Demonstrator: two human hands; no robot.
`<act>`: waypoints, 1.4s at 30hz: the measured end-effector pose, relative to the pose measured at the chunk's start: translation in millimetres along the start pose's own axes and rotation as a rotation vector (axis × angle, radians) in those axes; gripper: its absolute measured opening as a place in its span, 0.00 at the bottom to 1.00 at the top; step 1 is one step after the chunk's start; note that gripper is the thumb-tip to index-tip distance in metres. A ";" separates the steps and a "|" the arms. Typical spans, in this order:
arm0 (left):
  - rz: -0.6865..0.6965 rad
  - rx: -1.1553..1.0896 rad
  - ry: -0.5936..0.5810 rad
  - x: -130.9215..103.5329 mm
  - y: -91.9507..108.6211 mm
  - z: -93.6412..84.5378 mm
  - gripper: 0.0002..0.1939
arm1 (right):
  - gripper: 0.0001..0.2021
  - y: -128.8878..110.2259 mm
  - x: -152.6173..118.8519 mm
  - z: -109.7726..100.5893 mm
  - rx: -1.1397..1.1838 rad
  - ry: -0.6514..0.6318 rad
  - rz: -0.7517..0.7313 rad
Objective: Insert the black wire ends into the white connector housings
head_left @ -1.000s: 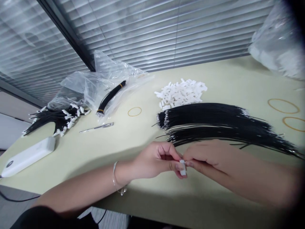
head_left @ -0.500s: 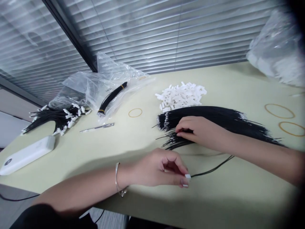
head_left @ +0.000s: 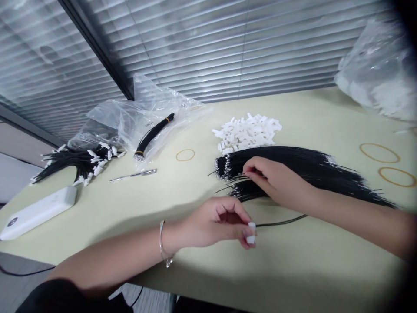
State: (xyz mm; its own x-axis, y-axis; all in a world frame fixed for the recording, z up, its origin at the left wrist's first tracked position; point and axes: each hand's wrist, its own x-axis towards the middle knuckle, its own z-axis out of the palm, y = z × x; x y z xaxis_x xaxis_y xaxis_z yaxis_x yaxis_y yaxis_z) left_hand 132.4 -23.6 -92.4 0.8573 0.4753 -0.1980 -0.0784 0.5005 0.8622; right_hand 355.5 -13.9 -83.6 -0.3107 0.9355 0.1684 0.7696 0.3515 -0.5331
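Note:
My left hand (head_left: pixel 216 221) pinches a small white connector (head_left: pixel 250 233) between thumb and fingers, low over the table. Black wire (head_left: pixel 282 222) runs from the connector to the right and passes under my right forearm. My right hand (head_left: pixel 272 177) is at the left part of a spread bundle of black wires (head_left: pixel 293 158) with silvery ends. Its thumb and index fingertips are pressed together at the wire ends, and what they hold is too small to make out. Behind the bundle lies a pile of white connectors (head_left: pixel 249 131).
On the table (head_left: pixel 156 200) are a pen (head_left: pixel 133 175), a white case (head_left: pixel 39 212), rubber bands (head_left: pixel 185 154), a banded wire bundle (head_left: pixel 154 134) on clear plastic (head_left: pixel 110 114), and wires with white connectors (head_left: pixel 78 161). A filled plastic bag (head_left: pixel 378 74) stands back right.
My left hand has shifted slightly left and up with the connector, which is now turned more upright. My right hand has moved a little up, its fingertips closer together.

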 end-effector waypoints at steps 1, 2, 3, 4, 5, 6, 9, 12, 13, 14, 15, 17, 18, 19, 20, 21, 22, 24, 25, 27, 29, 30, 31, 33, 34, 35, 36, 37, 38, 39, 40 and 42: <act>0.037 -0.028 0.019 0.3 0.4 0.2 0.14 | 0.08 -2.6 -3.0 -4.2 0.011 0.028 0.023; 0.076 -0.058 0.047 0.6 0.8 0.5 0.13 | 0.09 -5.8 -6.1 -8.9 0.021 0.052 0.032; 0.111 -0.085 0.080 0.9 1.5 0.9 0.12 | 0.10 -9.4 -9.4 -13.6 0.029 0.072 0.024; 0.140 -0.110 0.114 1.1 2.1 1.1 0.11 | 0.12 -13.5 -12.8 -18.0 0.033 0.084 0.003; 0.161 -0.131 0.144 1.3 2.8 1.3 0.11 | 0.14 -17.9 -16.3 -21.9 0.031 0.088 -0.031; 0.174 -0.145 0.170 1.6 3.5 1.3 0.10 | 0.15 -22.3 -20.0 -25.1 0.022 0.088 -0.071; 0.188 -0.168 0.207 2.6 4.9 0.9 0.09 | 0.15 -33.4 -33.7 -29.6 -0.045 0.064 -0.143; 0.188 -0.175 0.205 3.2 5.1 1.2 0.10 | 0.13 -38.9 -50.9 -28.3 -0.094 0.032 -0.172; 0.184 -0.177 0.202 3.4 4.9 1.5 0.10 | 0.13 -39.6 -56.2 -27.2 -0.087 0.020 -0.172; 0.182 -0.177 0.198 3.5 4.5 1.8 0.10 | 0.12 -40.0 -60.5 -26.0 -0.071 0.009 -0.163; 0.182 -0.178 0.192 3.5 4.1 2.1 0.10 | 0.12 -40.0 -63.6 -24.8 -0.051 0.001 -0.146; 0.187 -0.172 0.176 3.6 2.9 2.0 0.10 | 0.12 -39.8 -65.4 -22.5 -0.024 -0.009 -0.104; 0.191 -0.169 0.165 3.5 2.3 1.7 0.10 | 0.11 -39.7 -64.2 -21.6 -0.022 -0.011 -0.091; 0.194 -0.166 0.156 3.5 1.7 1.3 0.10 | 0.11 -39.6 -62.0 -20.8 -0.030 -0.015 -0.093; 0.195 -0.163 0.148 3.3 1.2 0.9 0.10 | 0.12 -39.6 -59.2 -20.3 -0.048 -0.017 -0.114; 0.191 -0.158 0.141 3.2 0.8 0.4 0.10 | 0.13 -39.7 -56.2 -19.9 -0.078 -0.013 -0.146; 0.187 -0.153 0.136 2.9 0.5 0.1 0.10 | 0.14 -40.1 -53.3 -19.8 -0.115 0.000 -0.185; 0.178 -0.144 0.134 2.5 0.5 -0.4 0.10 | 0.17 -41.4 -48.7 -20.2 -0.182 0.032 -0.248; 0.176 -0.140 0.134 2.3 0.7 -0.4 0.10 | 0.18 -42.4 -47.1 -20.7 -0.200 0.047 -0.261; 0.176 -0.136 0.133 2.0 1.6 0.0 0.09 | 0.18 -45.0 -44.8 -22.3 -0.200 0.052 -0.251; 0.175 -0.131 0.127 1.6 2.8 0.8 0.09 | 0.17 -47.9 -42.7 -24.7 -0.176 0.026 -0.216; 0.174 -0.126 0.122 1.4 3.3 1.3 0.08 | 0.16 -49.3 -41.6 -26.0 -0.159 0.005 -0.193; 0.174 -0.122 0.117 1.2 3.6 1.6 0.08 | 0.16 -50.4 -40.5 -27.3 -0.140 -0.018 -0.171; 0.169 -0.114 0.109 0.8 3.7 1.9 0.08 | 0.15 -51.6 -38.6 -29.3 -0.095 -0.066 -0.135; 0.166 -0.112 0.108 0.7 3.4 1.7 0.08 | 0.15 -51.6 -38.0 -29.8 -0.073 -0.088 -0.123; 0.163 -0.111 0.106 0.8 3.0 1.4 0.08 | 0.15 -51.2 -37.8 -30.0 -0.053 -0.107 -0.115; 0.160 -0.110 0.103 0.9 2.5 1.0 0.08 | 0.15 -50.7 -38.0 -30.0 -0.039 -0.115 -0.107; 0.157 -0.110 0.098 1.2 1.9 0.4 0.08 | 0.15 -50.0 -38.5 -29.8 -0.029 -0.122 -0.101; 0.156 -0.110 0.091 1.5 1.4 -0.1 0.08 | 0.16 -49.3 -39.2 -29.4 -0.022 -0.123 -0.098; 0.157 -0.113 0.084 1.9 1.0 -0.6 0.08 | 0.16 -48.8 -40.0 -29.0 -0.018 -0.125 -0.096; 0.157 -0.114 0.077 2.3 0.6 -1.1 0.08 | 0.16 -48.5 -40.7 -28.8 -0.014 -0.126 -0.097; 0.160 -0.117 0.067 2.8 0.1 -1.6 0.08 | 0.16 -48.4 -41.4 -28.5 -0.012 -0.132 -0.103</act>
State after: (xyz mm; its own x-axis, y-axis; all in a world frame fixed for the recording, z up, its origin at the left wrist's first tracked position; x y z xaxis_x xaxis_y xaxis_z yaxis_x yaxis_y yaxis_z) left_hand 134.0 -21.0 -93.7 0.7937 0.6006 -0.0964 -0.2730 0.4933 0.8259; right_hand 347.0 -68.6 -41.1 -0.4585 0.8817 0.1111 0.7358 0.4468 -0.5089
